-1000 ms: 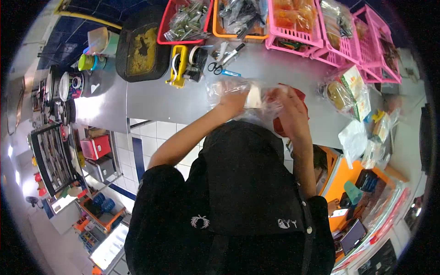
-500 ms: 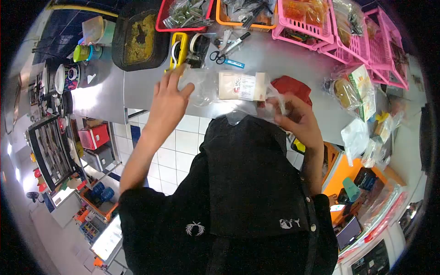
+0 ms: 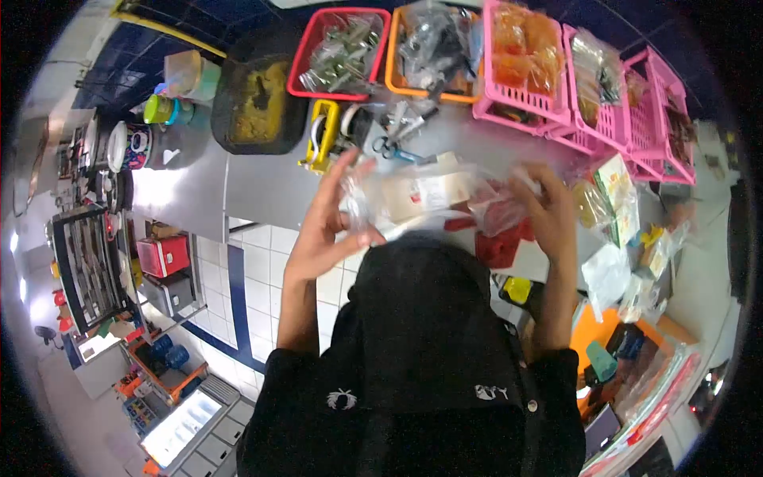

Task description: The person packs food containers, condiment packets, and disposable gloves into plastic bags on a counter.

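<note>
A beige labelled packet [image 3: 421,193] lies in clear plastic wrap in front of my body, blurred by motion. My left hand [image 3: 338,219] is at the wrap's left end, thumb and fingers apart around the crumpled plastic. At the right end of the wrap is my right hand [image 3: 544,203], its fingers curled and smeared; whether they pinch the film is unclear. A red item [image 3: 499,245] lies under the wrap near the table edge. Just beyond the packet are scissors [image 3: 387,146] and a yellow tape dispenser [image 3: 320,135].
Along the back stand a black tray [image 3: 226,119], a red basket [image 3: 294,75], an orange basket [image 3: 391,71] and pink baskets [image 3: 520,107] of bagged items. A green-and-white box [image 3: 618,187] and plastic bags sit at the right of the metal table [image 3: 270,187].
The wrapped packet has tilted and its film is drawn around it. My left hand has moved right to the packet's left end; my right hand has risen slightly. The view has shifted.
</note>
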`<action>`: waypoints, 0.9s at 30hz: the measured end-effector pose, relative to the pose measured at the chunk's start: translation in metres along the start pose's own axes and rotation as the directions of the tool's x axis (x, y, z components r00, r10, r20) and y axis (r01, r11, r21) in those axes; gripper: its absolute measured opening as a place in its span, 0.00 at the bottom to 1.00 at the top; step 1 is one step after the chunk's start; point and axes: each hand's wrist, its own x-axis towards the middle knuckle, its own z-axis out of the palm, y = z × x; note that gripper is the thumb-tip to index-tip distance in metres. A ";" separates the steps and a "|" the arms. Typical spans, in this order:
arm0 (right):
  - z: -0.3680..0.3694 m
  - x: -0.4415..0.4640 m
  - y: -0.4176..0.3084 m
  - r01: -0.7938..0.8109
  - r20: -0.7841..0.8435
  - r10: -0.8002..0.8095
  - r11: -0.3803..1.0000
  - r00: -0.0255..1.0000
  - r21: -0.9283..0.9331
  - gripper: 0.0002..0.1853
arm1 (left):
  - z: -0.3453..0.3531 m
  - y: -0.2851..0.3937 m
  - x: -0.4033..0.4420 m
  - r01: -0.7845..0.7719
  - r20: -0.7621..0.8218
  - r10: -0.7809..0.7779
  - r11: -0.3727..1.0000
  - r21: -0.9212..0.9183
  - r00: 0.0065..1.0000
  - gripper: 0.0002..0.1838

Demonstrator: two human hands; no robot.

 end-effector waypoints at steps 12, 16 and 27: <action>-0.017 -0.022 0.010 -0.204 0.344 0.161 0.975 0.925 0.091 0.05 | -0.064 0.002 0.129 0.016 0.193 -0.192 0.748 0.664 0.962 0.26; -0.006 -0.027 0.009 -0.286 0.454 0.178 0.941 0.873 0.181 0.07 | -0.055 -0.080 0.221 0.122 0.108 -0.249 0.751 0.649 0.962 0.29; -0.014 -0.031 0.030 -0.355 0.350 0.269 0.911 0.897 0.210 0.10 | 0.012 -0.182 0.312 0.142 -0.143 0.054 0.017 0.990 0.988 0.58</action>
